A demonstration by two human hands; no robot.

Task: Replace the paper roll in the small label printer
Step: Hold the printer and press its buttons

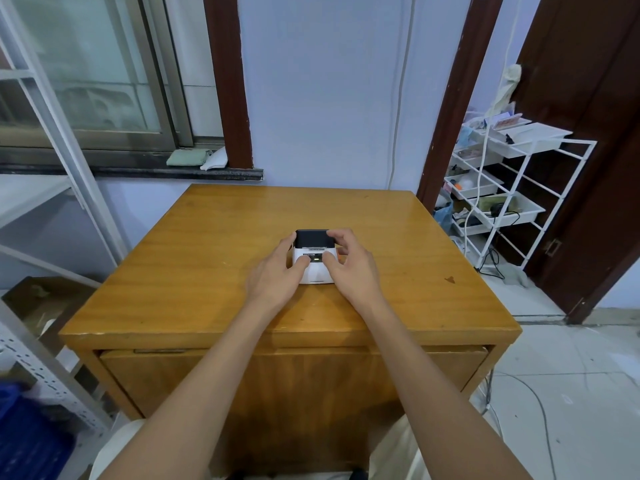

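A small white label printer with a black lid at its far end sits near the middle of the wooden table. My left hand grips its left side, thumb resting on the top panel. My right hand holds the right side, with its thumb on the top panel and fingers curled over the lid's right corner. A small green light shows between the two thumbs. The lid looks closed. No paper roll is in view.
The table stands against a pale wall. A white wire rack with trays and cables is at the right, a metal shelf frame at the left. A window sill runs behind the table's left corner.
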